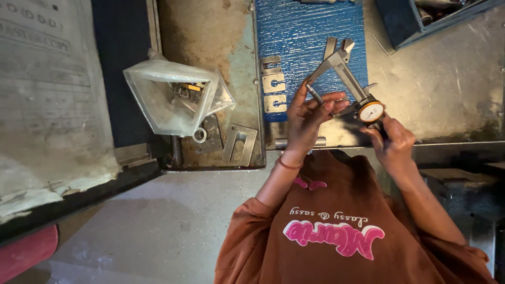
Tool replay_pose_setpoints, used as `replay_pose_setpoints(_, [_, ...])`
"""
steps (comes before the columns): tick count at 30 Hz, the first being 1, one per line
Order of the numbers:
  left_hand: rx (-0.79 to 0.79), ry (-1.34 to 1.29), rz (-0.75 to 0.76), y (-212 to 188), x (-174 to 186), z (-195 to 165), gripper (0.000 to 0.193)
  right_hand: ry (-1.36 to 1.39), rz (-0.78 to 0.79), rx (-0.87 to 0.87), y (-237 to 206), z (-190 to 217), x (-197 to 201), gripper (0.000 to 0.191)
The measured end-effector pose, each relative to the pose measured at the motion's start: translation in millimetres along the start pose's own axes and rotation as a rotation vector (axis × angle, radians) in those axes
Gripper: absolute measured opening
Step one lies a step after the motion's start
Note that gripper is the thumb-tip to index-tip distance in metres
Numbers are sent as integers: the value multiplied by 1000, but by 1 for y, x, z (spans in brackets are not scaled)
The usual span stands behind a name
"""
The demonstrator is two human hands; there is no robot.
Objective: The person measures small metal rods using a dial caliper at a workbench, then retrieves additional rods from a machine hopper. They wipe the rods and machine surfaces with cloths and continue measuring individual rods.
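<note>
Over the blue mat (pixel 310 31), my left hand (pixel 307 118) pinched a small metal pin (pixel 314 94), light and slippery; my right hand (pixel 392 139) gripped the stiff dial caliper (pixel 350 79) at its dial body.

Dial caliper (pixel 350 79): bare brushed metal, dull sheen; dial face glossy with orange ring. Small pin (pixel 314 94) held in left hand (pixel 307 123) fingers: smooth metal. Blue mat (pixel 305 37) at 12 o'clock: ribbed, rough, slightly shiny plastic. Slotted blocks (pixel 273 92) on its left edge: matt grey metal. Tabletop (pixel 447 89): worn, scratched, stained metal. Bag (pixel 168 100) at 9 o'clock: clear, crinkled, glossy plastic. Paper sheet (pixel 47 79) far left: matt, creased. Sweatshirt (pixel 336 226): soft brown cloth.
</note>
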State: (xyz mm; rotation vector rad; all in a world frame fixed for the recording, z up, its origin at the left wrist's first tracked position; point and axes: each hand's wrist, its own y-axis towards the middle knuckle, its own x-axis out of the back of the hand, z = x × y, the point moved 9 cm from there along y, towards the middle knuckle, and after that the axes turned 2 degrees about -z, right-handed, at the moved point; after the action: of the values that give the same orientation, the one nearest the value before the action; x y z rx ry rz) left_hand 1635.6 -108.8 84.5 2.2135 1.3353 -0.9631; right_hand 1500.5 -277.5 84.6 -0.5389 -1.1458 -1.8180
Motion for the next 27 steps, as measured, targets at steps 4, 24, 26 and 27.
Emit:
replay_pose_setpoints(4, [-45,-2,-33,-2,-5,-2,76,5,-9,-8,-1,-7,2,42])
replay_pose_setpoints(24, [25,55,75,1,2,17,70,-29,27,-157,-7,-27,3,36])
replay_pose_setpoints(26, [6,51,64,-1,1,18,71,-9,29,-263,-5,-33,5,42])
replay_pose_setpoints(27, [-6,40,78,-2,-2,19,70,-37,59,-311,-4,-36,5,43])
